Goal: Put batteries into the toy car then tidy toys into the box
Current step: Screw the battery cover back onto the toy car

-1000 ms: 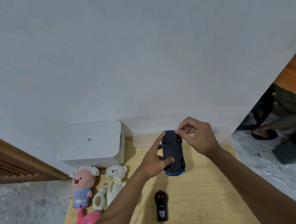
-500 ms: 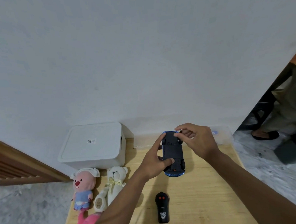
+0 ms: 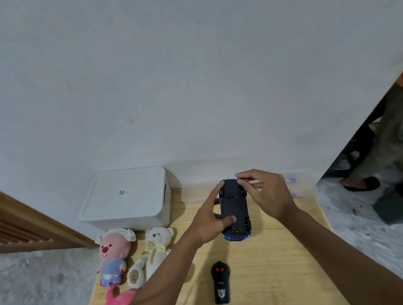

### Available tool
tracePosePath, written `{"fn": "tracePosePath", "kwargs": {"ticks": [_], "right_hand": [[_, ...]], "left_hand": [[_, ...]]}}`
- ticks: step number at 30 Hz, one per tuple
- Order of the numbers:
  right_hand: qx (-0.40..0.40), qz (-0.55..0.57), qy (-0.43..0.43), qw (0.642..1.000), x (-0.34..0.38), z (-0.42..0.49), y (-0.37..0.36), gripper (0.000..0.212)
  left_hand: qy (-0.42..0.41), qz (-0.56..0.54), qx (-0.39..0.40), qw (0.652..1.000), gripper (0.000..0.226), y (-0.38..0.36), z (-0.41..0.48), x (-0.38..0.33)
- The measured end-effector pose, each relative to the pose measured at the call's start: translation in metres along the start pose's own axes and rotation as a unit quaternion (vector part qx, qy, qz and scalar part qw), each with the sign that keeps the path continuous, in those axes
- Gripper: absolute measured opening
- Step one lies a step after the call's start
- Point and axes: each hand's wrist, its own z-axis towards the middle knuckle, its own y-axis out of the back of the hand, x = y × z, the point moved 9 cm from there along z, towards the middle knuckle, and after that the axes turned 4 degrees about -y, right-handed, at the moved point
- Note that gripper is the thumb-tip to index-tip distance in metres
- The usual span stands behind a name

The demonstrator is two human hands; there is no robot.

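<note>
Holds the toy car [image 3: 234,209] upside down in the left grip [image 3: 211,220], thumb pressed on the black underside, fingers curled round the left flank. Pinches the car's far right corner, beside a wheel, with the right grip [image 3: 269,195], fingertips curled close together; impossible to tell whether anything small sits between them. Car over the far middle of the wooden surface [image 3: 285,265], blue bumper toward the camera; unclear whether touching the wood. Nearer, apart from the car: a black remote [image 3: 220,282] with two red buttons. At the far left, against the wall: a white box [image 3: 125,199], lid on. Just in front of it, side by side on their backs: a pink plush [image 3: 113,254] and a white teddy bear [image 3: 154,252]. Behind the right grip: a clear tub [image 3: 301,184], contents blurred.
</note>
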Motion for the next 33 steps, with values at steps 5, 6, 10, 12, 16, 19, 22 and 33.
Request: {"fn": "tracePosePath", "kwargs": {"ticks": [5,6,10,12,16,19,22,33], "right_hand": [[-0.023,0.006,-0.004,1.0,0.006,0.003,0.003,0.014],[-0.026,0.009,0.004,1.0,0.007,0.003,0.003,0.013],[-0.014,-0.008,0.051,0.999,0.012,-0.003,-0.002,0.022],[-0.009,-0.007,0.047,0.999,0.011,-0.003,-0.002,0.024],[-0.001,0.01,0.019,1.0,0.009,0.002,-0.001,0.01],[-0.009,0.018,0.0,1.0,0.009,0.003,0.0,0.012],[-0.014,0.016,0.001,1.0,0.01,0.002,0.0,0.014],[-0.032,0.043,-0.002,0.999,0.005,0.001,0.01,0.014]], "left_hand": [[-0.006,-0.003,0.0,1.0,0.093,0.0,0.0,-0.002],[-0.008,-0.004,0.001,1.0,0.093,0.0,0.0,-0.003],[-0.011,-0.011,0.001,1.0,0.093,-0.001,0.0,-0.005],[-0.013,-0.006,0.002,1.0,0.093,-0.002,0.0,-0.006],[-0.012,-0.002,0.001,1.0,0.093,-0.003,-0.001,-0.005],[-0.017,-0.004,0.004,1.0,0.093,-0.004,-0.002,-0.005],[-0.019,-0.008,0.004,1.0,0.093,-0.006,-0.002,-0.007],[-0.014,-0.01,-0.005,1.0,0.093,-0.007,0.001,-0.006]]}}
